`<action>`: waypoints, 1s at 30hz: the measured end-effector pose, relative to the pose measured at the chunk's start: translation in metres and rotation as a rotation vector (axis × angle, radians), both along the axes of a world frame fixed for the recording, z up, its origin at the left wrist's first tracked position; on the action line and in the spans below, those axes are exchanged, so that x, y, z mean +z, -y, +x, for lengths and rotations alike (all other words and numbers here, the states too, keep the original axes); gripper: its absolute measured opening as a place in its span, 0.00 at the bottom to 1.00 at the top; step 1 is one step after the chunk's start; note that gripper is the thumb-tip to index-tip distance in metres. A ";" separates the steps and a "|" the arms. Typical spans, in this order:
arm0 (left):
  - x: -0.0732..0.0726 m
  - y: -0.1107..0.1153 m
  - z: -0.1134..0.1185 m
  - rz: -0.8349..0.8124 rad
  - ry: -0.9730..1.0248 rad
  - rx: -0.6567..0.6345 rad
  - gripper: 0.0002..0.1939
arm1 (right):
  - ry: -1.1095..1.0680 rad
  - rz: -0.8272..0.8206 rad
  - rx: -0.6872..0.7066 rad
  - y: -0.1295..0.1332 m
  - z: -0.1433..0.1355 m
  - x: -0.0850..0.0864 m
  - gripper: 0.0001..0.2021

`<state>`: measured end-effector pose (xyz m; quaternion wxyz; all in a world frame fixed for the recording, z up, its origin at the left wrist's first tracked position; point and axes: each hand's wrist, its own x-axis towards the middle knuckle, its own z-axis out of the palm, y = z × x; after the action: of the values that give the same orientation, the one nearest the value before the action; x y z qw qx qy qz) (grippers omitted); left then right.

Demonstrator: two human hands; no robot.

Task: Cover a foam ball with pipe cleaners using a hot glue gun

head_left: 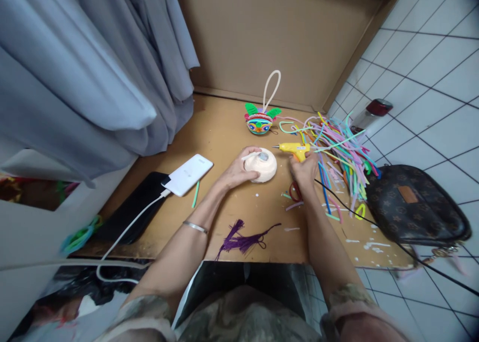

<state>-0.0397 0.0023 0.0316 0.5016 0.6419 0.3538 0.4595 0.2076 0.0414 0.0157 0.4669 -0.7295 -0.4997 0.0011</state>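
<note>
My left hand (pixel 239 170) is closed around the side of a cream, rounded object (pixel 264 170) with a small greyish patch on top; its exact kind I cannot make out. In my right hand (pixel 305 171) is a yellow hot glue gun (pixel 294 148), gripped by its handle, with the metal nozzle pointing left. The nozzle tip is just above and right of the cream object, apart from it. A finished-looking colourful lion-head ornament (pixel 260 125) with green ears and a white loop stands behind them. Close to my right wrist lie red-handled scissors (pixel 295 191), partly hidden.
Many coloured pipe cleaners (pixel 344 155) are heaped at the right, beside a brown patterned bag (pixel 417 202). A purple tassel (pixel 245 240) lies near the front edge. At left are a white power bank (pixel 190 174) with a cable and a dark flat object (pixel 130 210). A black cord crosses the right side.
</note>
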 end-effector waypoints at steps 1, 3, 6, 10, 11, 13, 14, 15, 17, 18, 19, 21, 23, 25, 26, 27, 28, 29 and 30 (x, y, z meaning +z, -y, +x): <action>-0.001 0.000 0.000 0.002 0.001 -0.002 0.40 | 0.011 -0.017 -0.012 0.000 0.002 -0.004 0.20; -0.003 -0.002 0.000 0.011 0.008 -0.003 0.41 | 0.064 -0.066 -0.037 0.001 0.004 -0.009 0.20; -0.007 -0.003 0.001 0.033 0.004 -0.004 0.41 | 0.191 -0.195 -0.065 0.007 0.005 -0.012 0.19; -0.010 -0.003 0.003 0.067 -0.034 0.038 0.40 | 0.368 -0.289 -0.082 0.015 0.001 -0.003 0.22; -0.010 -0.002 0.004 0.082 -0.043 0.056 0.39 | 0.395 -0.264 -0.073 0.017 -0.001 0.002 0.23; -0.010 0.000 0.005 0.108 -0.068 0.078 0.37 | 0.397 -0.135 0.011 0.022 -0.009 0.015 0.23; -0.010 0.000 0.005 0.120 -0.086 0.088 0.37 | 0.368 -0.048 0.095 0.026 -0.015 0.023 0.23; -0.010 0.001 0.005 0.133 -0.100 0.098 0.36 | 0.325 0.028 0.206 0.032 -0.022 0.031 0.23; -0.011 0.000 0.005 0.161 -0.117 0.117 0.35 | 0.255 0.132 0.476 0.046 -0.040 0.045 0.25; -0.013 -0.001 0.006 0.180 -0.122 0.124 0.35 | 0.259 0.156 0.602 0.054 -0.050 0.051 0.26; -0.014 -0.002 0.006 0.204 -0.127 0.129 0.34 | 0.292 0.166 0.693 0.061 -0.059 0.057 0.26; -0.017 -0.004 0.007 0.265 -0.144 0.137 0.34 | 0.360 0.154 0.789 0.072 -0.074 0.064 0.19; -0.018 -0.005 0.007 0.324 -0.171 0.144 0.33 | 0.303 0.168 0.830 0.076 -0.080 0.067 0.12; -0.016 -0.004 0.008 0.348 -0.202 0.147 0.34 | 0.135 0.184 0.838 0.072 -0.078 0.066 0.12; -0.015 -0.003 0.008 0.342 -0.215 0.147 0.35 | 0.028 0.186 0.833 0.069 -0.075 0.065 0.12; -0.013 -0.002 0.008 0.329 -0.226 0.146 0.35 | -0.082 0.182 0.821 0.065 -0.071 0.064 0.12; -0.011 -0.001 0.008 0.314 -0.237 0.145 0.35 | -0.187 0.172 0.804 0.061 -0.067 0.063 0.12; -0.009 0.000 0.008 0.303 -0.246 0.143 0.35 | -0.282 0.158 0.782 0.057 -0.064 0.061 0.13; -0.008 0.001 0.007 0.297 -0.253 0.141 0.35 | -0.363 0.145 0.759 0.054 -0.062 0.060 0.14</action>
<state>-0.0323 0.0012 0.0240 0.3198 0.7351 0.3864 0.4561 0.1457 -0.0123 0.0752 0.5638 -0.4473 -0.6413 0.2660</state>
